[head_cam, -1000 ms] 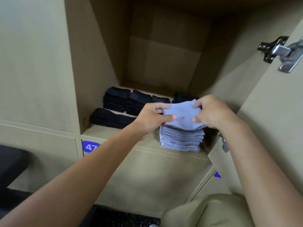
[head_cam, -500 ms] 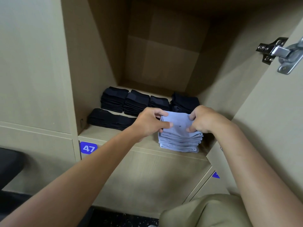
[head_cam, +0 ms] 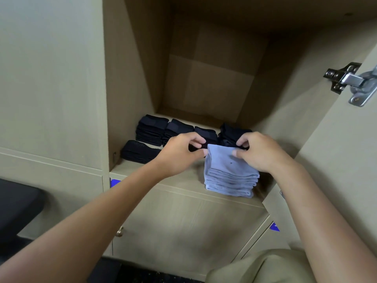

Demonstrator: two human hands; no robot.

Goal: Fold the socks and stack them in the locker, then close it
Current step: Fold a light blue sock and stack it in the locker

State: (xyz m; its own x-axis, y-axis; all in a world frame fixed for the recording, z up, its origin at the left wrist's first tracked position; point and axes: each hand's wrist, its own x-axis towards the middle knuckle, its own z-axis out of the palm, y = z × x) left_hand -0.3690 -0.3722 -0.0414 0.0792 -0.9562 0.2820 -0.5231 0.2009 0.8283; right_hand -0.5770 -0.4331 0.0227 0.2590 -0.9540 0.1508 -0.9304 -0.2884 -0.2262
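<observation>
A stack of folded light-blue socks point(head_cam: 230, 178) stands at the front right of the open locker's floor point(head_cam: 163, 178). The top sock lies flat on it. My left hand point(head_cam: 181, 154) and my right hand point(head_cam: 261, 154) pinch that sock's two far corners, thumbs on top and fingers curled behind the edge. Behind them, several stacks of folded black socks point(head_cam: 152, 128) line the back of the floor, partly hidden by my hands. A longer black bundle point(head_cam: 138, 152) lies at the front left.
The locker door point(head_cam: 346, 160) hangs open on the right, its metal hinge point(head_cam: 350, 82) up high. Below are shut lockers with a small knob point(head_cam: 119, 231) and blue number labels point(head_cam: 114, 183). A dark seat point(head_cam: 16, 207) is at lower left.
The light-blue sock, held up above the stack a second ago, now lies flat on top. Both hands slid back to its far corners.
</observation>
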